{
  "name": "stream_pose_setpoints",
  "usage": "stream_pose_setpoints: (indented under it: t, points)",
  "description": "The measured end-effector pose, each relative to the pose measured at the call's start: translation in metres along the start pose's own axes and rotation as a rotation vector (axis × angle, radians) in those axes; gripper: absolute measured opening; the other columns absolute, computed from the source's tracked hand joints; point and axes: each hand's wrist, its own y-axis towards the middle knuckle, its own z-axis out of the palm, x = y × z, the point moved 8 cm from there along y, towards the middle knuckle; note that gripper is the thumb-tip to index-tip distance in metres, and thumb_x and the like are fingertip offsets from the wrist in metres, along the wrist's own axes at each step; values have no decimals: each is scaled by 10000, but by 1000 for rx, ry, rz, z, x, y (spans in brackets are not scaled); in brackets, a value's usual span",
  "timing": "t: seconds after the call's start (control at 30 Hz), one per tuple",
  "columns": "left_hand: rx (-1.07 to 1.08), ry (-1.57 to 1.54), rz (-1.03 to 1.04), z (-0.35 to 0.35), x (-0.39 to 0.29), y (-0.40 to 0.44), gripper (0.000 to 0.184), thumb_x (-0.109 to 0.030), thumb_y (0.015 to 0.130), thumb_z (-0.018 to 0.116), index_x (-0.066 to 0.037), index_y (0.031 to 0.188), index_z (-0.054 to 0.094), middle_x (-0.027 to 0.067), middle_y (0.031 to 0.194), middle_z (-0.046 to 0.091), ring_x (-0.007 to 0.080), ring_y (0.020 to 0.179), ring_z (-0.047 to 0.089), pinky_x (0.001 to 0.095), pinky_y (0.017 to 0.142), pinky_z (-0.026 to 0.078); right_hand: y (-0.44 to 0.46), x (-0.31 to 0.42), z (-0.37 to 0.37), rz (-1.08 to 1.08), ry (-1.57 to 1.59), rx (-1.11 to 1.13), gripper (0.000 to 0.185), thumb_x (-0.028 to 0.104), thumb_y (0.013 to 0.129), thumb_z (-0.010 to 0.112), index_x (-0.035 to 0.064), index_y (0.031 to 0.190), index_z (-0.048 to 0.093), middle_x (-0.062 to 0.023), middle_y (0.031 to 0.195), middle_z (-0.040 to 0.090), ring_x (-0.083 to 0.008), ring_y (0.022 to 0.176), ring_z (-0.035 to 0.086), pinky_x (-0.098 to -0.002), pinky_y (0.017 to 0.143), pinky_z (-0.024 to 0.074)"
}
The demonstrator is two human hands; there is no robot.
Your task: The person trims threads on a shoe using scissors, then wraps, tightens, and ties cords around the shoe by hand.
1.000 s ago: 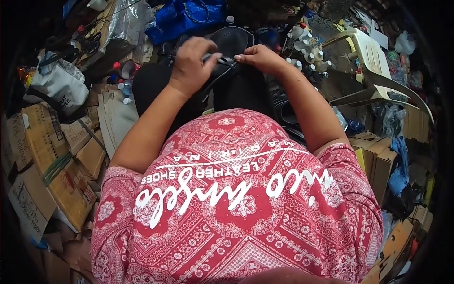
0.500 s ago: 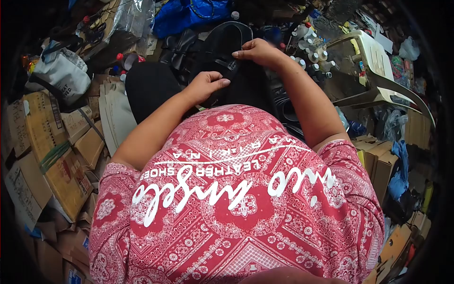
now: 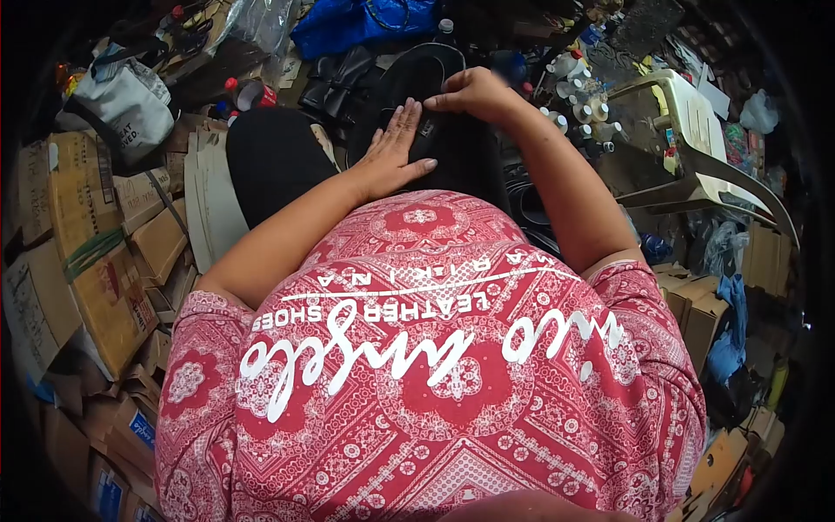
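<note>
A black sandal (image 3: 416, 74) lies over my lap, its rounded, pale-edged end pointing away from me. A small buckle-like detail (image 3: 426, 130) shows on its dark strap. My left hand (image 3: 393, 155) rests flat on the sandal with fingers stretched forward and thumb apart. Just to its right, my right hand (image 3: 474, 94) has thumb and fingertips pinched at the sandal's strap or edge; the dark material makes the exact spot hard to see. Beyond my left hand lie more black strappy sandals (image 3: 337, 85).
A white plastic chair (image 3: 696, 130) lies tipped at the right, near several white-capped bottles (image 3: 587, 109). Cardboard pieces (image 3: 113, 261) pile up on the left beside a white bag (image 3: 122, 104). A blue bag (image 3: 365, 30) lies ahead.
My left hand has moved slightly forward and opened from a loose curl to lie flat on the sandal. My right hand stays pinched at nearly the same place. The view has shifted slightly.
</note>
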Motion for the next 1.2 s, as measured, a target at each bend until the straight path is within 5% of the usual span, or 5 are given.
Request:
stream_pose_setpoints:
  t: [0.27,0.53,0.83,0.97,1.2]
  points:
    - [107,630,-145,-25,-20,-7,784,-561,907,303,-59,1449,40,151,1509,71,266,1394,117,541,1093,12,12,-8,0,-69,32,-128,554,281,673,812,-44,1060,585,-65,864,646,-93,793,597,-230,723,476]
    - [175,533,-145,-33,-28,-6,781,-542,905,338,-10,1433,116,253,1449,200,305,1323,308,478,1108,55,24,-23,9,-41,300,-15,536,272,704,792,-28,1096,582,-65,954,643,-124,862,595,-254,784,469]
    - [89,533,-125,-54,-21,-6,749,-562,883,378,-9,1383,301,157,1435,312,309,1362,211,652,1030,-10,35,-9,12,-69,66,-128,484,439,686,746,99,1018,655,-106,946,661,-226,908,630,-315,790,478]
    - [-379,-29,120,-110,-10,-5,190,-118,816,627,-58,992,666,131,1001,650,261,956,618,318,830,480,-2,5,-11,-192,240,-455,342,320,719,748,104,969,659,-83,922,627,-247,849,618,-323,744,484]
    - [-253,75,306,-102,-32,34,147,-69,756,664,-78,901,679,81,841,584,244,806,597,325,724,485,-44,40,2,-297,-160,-405,175,204,699,741,89,813,674,-81,818,589,-258,738,599,-345,648,488]
